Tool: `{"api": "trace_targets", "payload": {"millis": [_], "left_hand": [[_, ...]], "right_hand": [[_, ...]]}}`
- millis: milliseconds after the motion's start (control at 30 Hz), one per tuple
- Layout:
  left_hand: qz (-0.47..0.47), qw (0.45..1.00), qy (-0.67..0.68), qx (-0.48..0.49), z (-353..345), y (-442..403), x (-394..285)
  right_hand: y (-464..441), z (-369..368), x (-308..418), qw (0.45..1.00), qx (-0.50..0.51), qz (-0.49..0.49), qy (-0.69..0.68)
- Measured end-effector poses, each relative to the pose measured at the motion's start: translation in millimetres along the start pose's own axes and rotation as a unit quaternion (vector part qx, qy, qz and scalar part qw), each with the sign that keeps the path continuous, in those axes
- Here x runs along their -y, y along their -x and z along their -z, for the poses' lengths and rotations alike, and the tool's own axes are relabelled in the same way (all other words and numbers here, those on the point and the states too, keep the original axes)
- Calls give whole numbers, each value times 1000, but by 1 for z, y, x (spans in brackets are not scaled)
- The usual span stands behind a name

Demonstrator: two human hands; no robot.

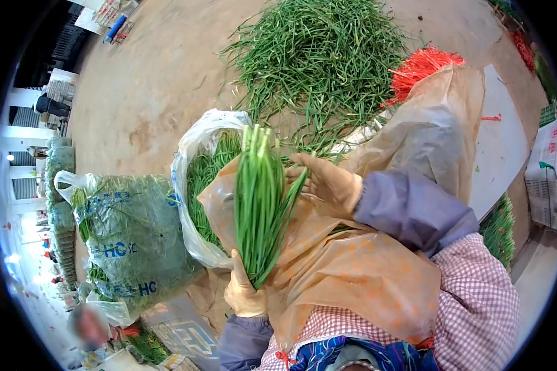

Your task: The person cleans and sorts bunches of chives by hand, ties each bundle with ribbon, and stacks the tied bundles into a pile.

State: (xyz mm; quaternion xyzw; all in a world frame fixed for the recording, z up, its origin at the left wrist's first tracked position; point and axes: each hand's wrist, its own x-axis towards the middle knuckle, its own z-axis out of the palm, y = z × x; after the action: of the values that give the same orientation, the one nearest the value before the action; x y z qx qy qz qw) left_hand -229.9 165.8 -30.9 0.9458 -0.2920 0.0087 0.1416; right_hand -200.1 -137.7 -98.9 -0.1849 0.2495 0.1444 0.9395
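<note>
Brown floor (148, 80), green pile (319, 55) top centre, left hand (244, 294) gripping green bunch (257, 204) mid-frame, right hand (331, 179) beside it, grip unclear

A smooth tan-brown floor (148, 80) with darker stains spreads ahead and to the left. On it, straight ahead, lies a wide, loose heap of long, thin green stalks (319, 62), stray pieces scattered around its edges. Nearer, on the left, rests a bulging clear plastic bag with blue lettering (142, 232), packed with greens.
</note>
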Motion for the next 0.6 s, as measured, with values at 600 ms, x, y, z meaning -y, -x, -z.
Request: {"api": "trace_targets", "payload": {"millis": [600], "left_hand": [[-27,876,479,41,88,-130,-2]], "right_hand": [[-34,-11,-8,899,401,9,-175]]}}
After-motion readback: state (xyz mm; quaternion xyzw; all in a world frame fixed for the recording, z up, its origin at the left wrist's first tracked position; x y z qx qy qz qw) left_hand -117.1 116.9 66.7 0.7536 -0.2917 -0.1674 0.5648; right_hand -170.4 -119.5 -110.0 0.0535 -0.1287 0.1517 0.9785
